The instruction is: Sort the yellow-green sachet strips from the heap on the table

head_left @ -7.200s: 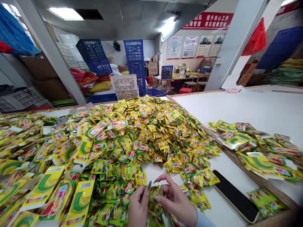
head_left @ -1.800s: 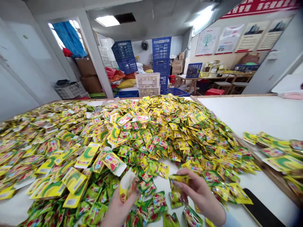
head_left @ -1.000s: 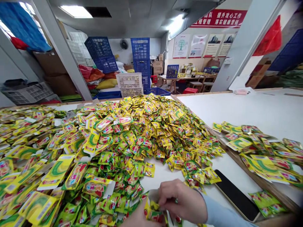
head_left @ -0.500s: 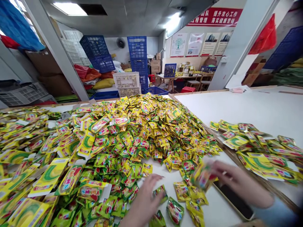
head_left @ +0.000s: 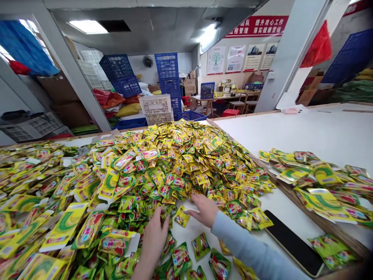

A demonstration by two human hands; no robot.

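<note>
My left hand (head_left: 154,235) reaches into the green candy packets (head_left: 128,206) at the near side of the heap, thumb and fingers apart. Whether a fingertip touches a packet there is hard to see. Just right of it, my right hand (head_left: 205,210) comes in from the right in a light blue sleeve, with thumb and forefinger spread. A yellow packet (head_left: 182,216) lies at its thumb tip, on the white table (head_left: 194,227). Between my forearms lie several loose green packets (head_left: 200,246).
Flat printed cartons (head_left: 64,221) cover the left side. More cartons (head_left: 323,202) lie beyond a wooden strip (head_left: 279,184) at right. A black phone (head_left: 294,243) and green packets (head_left: 332,249) lie near my right sleeve. Crates (head_left: 167,77) stand at the back.
My right hand has moved left from beside the phone to the heap; the blurred yellow item it held is gone from it. My left hand has shifted left and slightly forward. The view tilted slightly.
</note>
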